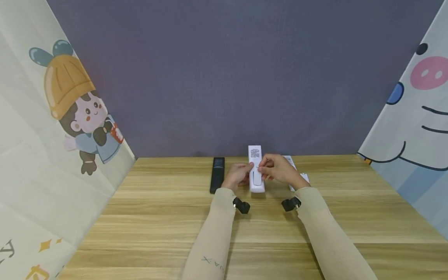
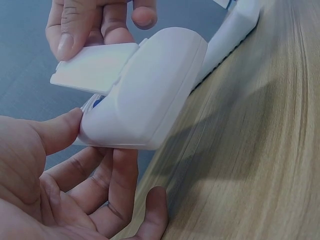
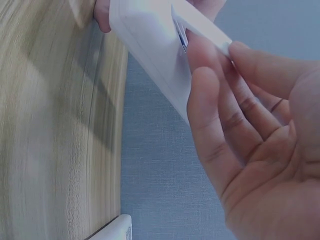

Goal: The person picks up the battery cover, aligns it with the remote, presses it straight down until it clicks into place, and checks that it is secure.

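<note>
A white remote control (image 1: 257,187) is held up off the table, its back with a printed label turned toward the head camera. My left hand (image 1: 238,174) grips it from the left side, thumb near the battery opening and fingers underneath. My right hand (image 1: 280,169) pinches the battery cover (image 2: 95,67) between thumb and fingers. The cover is lifted at one end and tilted, its other end still at the remote's body. Inside the opening, a bit of blue (image 2: 97,103) shows in the left wrist view; the rest is hidden by the cover.
A black remote (image 1: 217,175) lies on the wooden table (image 1: 168,217), left of the hands. Behind the right hand lie another white remote (image 1: 289,160) and a small white piece (image 1: 305,177). A grey-blue partition (image 1: 224,77) stands along the table's back edge.
</note>
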A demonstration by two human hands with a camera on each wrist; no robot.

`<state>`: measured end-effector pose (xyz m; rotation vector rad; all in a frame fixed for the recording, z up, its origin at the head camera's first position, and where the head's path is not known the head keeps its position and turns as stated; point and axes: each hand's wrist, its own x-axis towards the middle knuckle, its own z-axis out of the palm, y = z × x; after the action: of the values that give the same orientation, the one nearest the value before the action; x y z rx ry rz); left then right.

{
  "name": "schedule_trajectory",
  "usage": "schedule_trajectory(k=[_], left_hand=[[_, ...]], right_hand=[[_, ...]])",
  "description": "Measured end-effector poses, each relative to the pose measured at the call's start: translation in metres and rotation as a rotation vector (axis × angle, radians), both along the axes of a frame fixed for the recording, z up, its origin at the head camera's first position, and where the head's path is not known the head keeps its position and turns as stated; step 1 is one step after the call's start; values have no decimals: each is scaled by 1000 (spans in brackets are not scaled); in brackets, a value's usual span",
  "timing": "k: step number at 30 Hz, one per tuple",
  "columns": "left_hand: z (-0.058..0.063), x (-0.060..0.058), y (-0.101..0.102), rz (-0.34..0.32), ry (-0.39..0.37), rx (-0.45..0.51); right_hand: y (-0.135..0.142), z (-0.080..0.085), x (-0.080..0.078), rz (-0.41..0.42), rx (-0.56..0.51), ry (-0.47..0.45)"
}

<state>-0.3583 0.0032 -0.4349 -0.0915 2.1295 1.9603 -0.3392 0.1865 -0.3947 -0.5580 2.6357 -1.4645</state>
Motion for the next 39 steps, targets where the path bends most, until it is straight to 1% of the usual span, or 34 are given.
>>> schedule_trajectory(k=[9, 20, 24, 31, 39], left_hand=[[1, 0, 0, 2, -4, 6], [-1, -1, 1, 11, -1, -5], [-1, 0, 1, 9, -2, -4], [-1, 0, 1, 15, -6, 13], [-1, -1, 1, 10, -4, -6]], right_hand=[[-1, -3, 0, 0, 15, 2], [-2, -6, -1, -12, 34, -7], [-1, -6, 0, 4, 51, 10], [-1, -5, 0, 44, 35, 20], [2, -8, -3, 90, 41, 67]])
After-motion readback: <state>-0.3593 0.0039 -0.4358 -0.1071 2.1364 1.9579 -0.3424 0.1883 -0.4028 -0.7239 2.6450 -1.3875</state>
